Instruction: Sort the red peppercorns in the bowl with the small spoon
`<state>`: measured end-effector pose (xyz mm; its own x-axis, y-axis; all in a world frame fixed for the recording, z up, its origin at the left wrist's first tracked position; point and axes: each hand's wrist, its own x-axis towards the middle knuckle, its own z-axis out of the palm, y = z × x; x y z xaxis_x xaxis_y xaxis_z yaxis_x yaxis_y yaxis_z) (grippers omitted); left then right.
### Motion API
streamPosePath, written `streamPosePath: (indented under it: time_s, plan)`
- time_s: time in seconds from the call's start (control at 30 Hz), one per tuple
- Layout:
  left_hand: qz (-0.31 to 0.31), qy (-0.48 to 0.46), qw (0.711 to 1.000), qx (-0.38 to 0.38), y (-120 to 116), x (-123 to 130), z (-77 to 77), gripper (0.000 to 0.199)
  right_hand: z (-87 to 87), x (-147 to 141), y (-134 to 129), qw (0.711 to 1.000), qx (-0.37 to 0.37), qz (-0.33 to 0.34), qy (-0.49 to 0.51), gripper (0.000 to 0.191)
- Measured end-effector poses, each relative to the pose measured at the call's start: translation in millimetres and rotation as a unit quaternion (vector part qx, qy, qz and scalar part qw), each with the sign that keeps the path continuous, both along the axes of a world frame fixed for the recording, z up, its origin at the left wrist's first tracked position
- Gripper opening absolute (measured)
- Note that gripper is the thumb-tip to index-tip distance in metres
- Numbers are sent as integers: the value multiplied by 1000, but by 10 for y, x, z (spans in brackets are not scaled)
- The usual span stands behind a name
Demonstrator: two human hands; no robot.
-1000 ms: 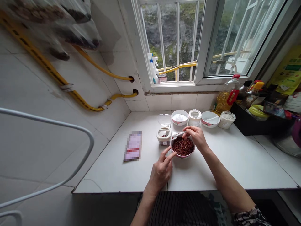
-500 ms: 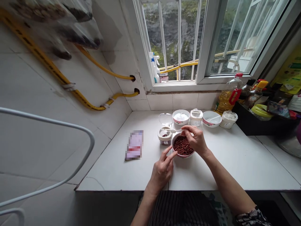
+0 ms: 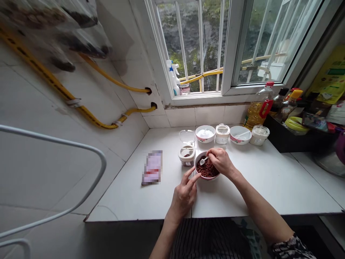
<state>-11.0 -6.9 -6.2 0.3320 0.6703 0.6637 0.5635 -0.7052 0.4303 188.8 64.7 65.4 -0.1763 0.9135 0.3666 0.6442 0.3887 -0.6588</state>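
My right hand [image 3: 221, 162] pinches the handle of a small white spoon [image 3: 203, 161], its bowl end over dark red, peppercorn-like grains [image 3: 207, 170]. These grains fill a bowl [image 3: 208, 178] with a pinkish outer wall. At that bowl's left rim, my left hand [image 3: 184, 196] holds on with its thumb and fingertips. Just to the left stands a small lidded jar [image 3: 186, 160] with a few dark grains visible inside; a clear lid [image 3: 187, 136] is raised behind it.
Along the back are a bowl of white powder [image 3: 205, 133], a white-lidded jar [image 3: 222, 133], a bowl with a white spoon [image 3: 240, 135] and another jar [image 3: 259, 135]. An oil bottle [image 3: 260, 108] and a black condiment box [image 3: 280, 135] stand right. A blurred purple packet [image 3: 152, 167] lies left.
The spoon has moved from over the small jar into the bowl of grains, its end now lower. My left hand stays at the bowl's rim. The view has shifted slightly.
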Motion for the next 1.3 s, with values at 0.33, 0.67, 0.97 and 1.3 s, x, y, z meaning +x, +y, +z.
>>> streamPosePath:
  time_s: [0.33,0.67,0.97,1.3]
  plan:
    - [-2,0,1000,-9,-10,-1,14,49,10,-49,-14,997,-15,55,60,24]
    - [-5,-1,1000,-13,-12,-6,6,51,60,1,-27,978,-62,33,195,20]
    - [-3,-2,1000,-12,-12,2,14,50,60,22,-3,946,-147,37,285,15]
    - [-1,-1,1000,-9,-7,4,22,51,77,29,0,934,-138,43,326,16]
